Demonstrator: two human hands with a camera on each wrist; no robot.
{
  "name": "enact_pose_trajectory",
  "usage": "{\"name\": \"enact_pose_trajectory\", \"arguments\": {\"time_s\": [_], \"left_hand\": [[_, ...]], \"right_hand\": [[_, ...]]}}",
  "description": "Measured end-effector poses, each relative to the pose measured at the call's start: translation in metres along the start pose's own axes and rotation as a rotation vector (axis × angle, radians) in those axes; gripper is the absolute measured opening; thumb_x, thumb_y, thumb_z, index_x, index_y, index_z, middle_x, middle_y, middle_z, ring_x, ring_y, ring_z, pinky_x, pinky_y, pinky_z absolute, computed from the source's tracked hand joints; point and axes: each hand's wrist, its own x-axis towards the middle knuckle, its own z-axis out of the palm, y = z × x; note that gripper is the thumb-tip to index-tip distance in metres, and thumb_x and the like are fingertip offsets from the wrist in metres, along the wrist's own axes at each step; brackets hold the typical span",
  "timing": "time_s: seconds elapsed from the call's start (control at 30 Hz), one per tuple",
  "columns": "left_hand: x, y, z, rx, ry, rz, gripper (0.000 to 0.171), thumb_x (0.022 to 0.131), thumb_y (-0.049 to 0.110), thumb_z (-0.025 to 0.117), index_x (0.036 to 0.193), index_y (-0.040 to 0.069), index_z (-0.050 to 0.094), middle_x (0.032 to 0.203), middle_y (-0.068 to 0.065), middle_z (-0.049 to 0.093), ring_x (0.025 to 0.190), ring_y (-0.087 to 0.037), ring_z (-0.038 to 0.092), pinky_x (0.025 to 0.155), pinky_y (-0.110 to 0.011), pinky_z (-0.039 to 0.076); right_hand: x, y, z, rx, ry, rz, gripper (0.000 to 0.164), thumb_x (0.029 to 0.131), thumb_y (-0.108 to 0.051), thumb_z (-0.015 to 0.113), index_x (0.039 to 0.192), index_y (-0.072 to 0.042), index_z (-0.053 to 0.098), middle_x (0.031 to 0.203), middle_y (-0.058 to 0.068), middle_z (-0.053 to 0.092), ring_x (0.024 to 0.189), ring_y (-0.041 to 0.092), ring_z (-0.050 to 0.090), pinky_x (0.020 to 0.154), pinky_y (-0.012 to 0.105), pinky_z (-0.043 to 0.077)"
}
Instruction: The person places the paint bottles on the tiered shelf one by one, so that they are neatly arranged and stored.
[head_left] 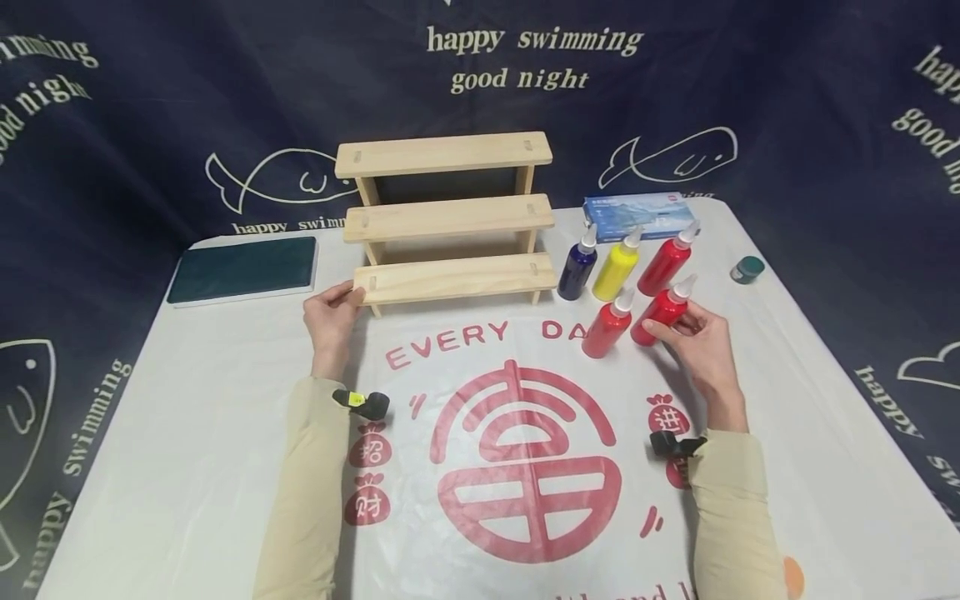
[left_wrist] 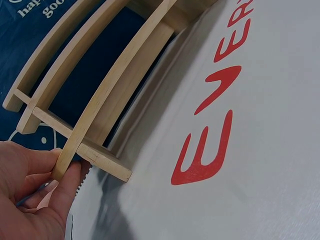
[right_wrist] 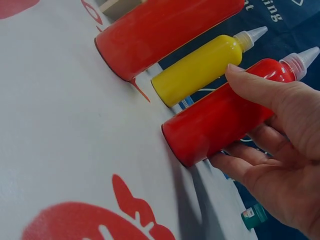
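Observation:
A three-step wooden shelf [head_left: 453, 279] stands at the back middle of the table. My left hand [head_left: 330, 321] pinches the left end of its lowest board between thumb and fingers; the left wrist view shows the thumb above the board [left_wrist: 105, 95]. With my right hand [head_left: 705, 342] I grip a red squeeze bottle [head_left: 666, 305] with a clear pointed nozzle, thumb on one side and fingers on the other. Another red bottle [head_left: 604, 333] stands just left of it. Behind these are a dark blue bottle [head_left: 576, 273], a yellow bottle [head_left: 617, 272] and a third red bottle [head_left: 663, 267].
A flat blue box [head_left: 637, 215] lies at the back right, behind the bottles. Farther right sits a small green jar [head_left: 747, 270]. A dark green rectangular board [head_left: 242, 271] lies at the back left. The white tablecloth [head_left: 172, 433] carries red print.

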Motion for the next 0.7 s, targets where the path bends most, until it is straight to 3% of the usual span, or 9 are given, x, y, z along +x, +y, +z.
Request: {"name": "enact_pose_trajectory", "arguments": {"time_s": [0.23,0.33,0.53,0.7], "left_hand": [[0.002,-0.002,0.001,-0.023,0.006,-0.004,0.031,0.092,0.007,0.066,0.121,0.0,0.067,0.117,-0.018,0.069,0.086,-0.006,0.065,0.086,-0.026,0.059],[0.002,-0.002,0.002,-0.036,0.0,-0.008,0.031,0.091,0.008,0.067,0.121,-0.001,0.067,0.116,-0.018,0.069,0.082,-0.003,0.064,0.082,-0.024,0.059],[0.003,-0.002,0.001,-0.047,0.001,-0.013,0.032,0.092,0.008,0.066,0.122,0.0,0.066,0.118,-0.018,0.068,0.085,-0.004,0.064,0.084,-0.024,0.059],[0.002,-0.003,0.0,-0.031,-0.002,-0.009,0.032,0.092,0.008,0.066,0.122,0.0,0.066,0.118,-0.018,0.068,0.088,-0.007,0.065,0.085,-0.024,0.059]], "right_hand": [[0.0,-0.007,0.001,-0.053,0.044,0.056,0.062,0.086,-0.041,0.072,0.14,-0.013,0.054,0.12,-0.003,0.068,0.095,-0.005,0.059,0.08,0.006,0.049],[-0.002,-0.016,0.0,-0.056,0.089,0.07,0.062,0.084,-0.043,0.074,0.137,-0.015,0.057,0.122,-0.001,0.068,0.096,-0.003,0.061,0.078,0.007,0.05],[-0.003,-0.035,-0.005,-0.019,0.119,-0.019,0.059,0.085,-0.035,0.075,0.136,-0.009,0.057,0.107,-0.016,0.07,0.09,-0.009,0.062,0.078,0.005,0.051],[-0.003,-0.05,-0.005,0.023,0.148,-0.024,0.056,0.086,-0.027,0.075,0.135,-0.007,0.058,0.091,-0.03,0.063,0.087,-0.01,0.062,0.077,0.004,0.051]]}}
